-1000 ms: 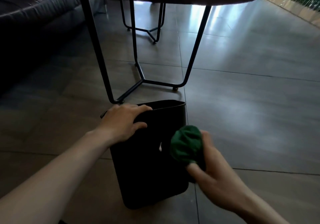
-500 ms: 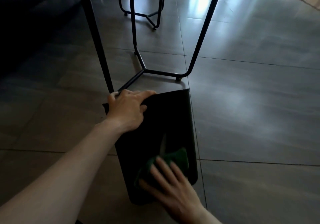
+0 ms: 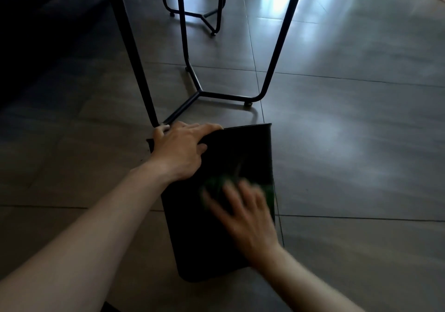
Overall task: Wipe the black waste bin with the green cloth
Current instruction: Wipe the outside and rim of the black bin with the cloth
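Observation:
The black waste bin (image 3: 243,150) stands on the tiled floor, tipped away from me so that its near side faces up. My left hand (image 3: 179,149) grips the rim at its top left corner. My right hand (image 3: 245,211) lies flat on the bin's near side, fingers spread and blurred by motion, pressing the green cloth (image 3: 216,182) against it. The cloth shows only as green patches past the fingertips and at the bin's right edge; my hand covers most of it.
A black metal table frame (image 3: 274,54) stands just beyond the bin, with one leg (image 3: 134,54) close to my left hand. A second frame (image 3: 204,17) is farther back. A dark sofa (image 3: 36,22) fills the upper left.
My right hand with the cloth went from beside the bin's right edge onto its near side and has now slid up it. The view has tilted down; my left hand holds the rim.

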A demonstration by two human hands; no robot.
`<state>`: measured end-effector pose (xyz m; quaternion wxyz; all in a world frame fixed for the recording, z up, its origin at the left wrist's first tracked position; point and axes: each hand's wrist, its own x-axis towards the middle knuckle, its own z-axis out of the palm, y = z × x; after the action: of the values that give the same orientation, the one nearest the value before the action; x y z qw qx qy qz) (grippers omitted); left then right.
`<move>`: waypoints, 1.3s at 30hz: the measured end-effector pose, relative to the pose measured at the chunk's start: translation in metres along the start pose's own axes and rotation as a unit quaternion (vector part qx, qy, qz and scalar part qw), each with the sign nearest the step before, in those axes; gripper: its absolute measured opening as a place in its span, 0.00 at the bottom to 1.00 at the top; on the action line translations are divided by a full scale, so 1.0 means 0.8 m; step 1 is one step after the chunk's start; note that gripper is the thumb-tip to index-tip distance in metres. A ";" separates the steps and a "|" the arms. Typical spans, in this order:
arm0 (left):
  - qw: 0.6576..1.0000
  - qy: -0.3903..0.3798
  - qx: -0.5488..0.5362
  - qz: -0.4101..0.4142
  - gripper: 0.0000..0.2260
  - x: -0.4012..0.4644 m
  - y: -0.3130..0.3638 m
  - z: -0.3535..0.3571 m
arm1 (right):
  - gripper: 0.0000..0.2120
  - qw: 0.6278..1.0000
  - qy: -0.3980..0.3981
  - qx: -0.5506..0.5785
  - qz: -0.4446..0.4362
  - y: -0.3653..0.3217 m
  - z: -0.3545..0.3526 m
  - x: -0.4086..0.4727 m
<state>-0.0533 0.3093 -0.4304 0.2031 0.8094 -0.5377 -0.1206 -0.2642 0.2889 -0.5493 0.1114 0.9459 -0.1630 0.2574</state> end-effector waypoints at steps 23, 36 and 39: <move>0.999 0.008 -0.008 0.041 0.22 -0.007 0.015 0.002 | 0.20 0.993 -0.094 0.059 -0.047 -0.003 -0.020 -0.072; 0.999 0.008 -0.005 0.045 0.21 -0.004 0.015 0.004 | 0.18 0.985 -0.159 0.046 -0.045 -0.023 -0.023 -0.097; 0.999 0.011 0.006 0.042 0.22 -0.004 0.014 0.005 | 0.29 0.988 -0.078 0.070 0.110 0.001 -0.027 -0.036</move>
<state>-0.0652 0.3075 -0.4294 0.2088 0.7887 -0.5696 -0.0997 -0.2974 0.3017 -0.5463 0.0026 0.9450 -0.2557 0.2040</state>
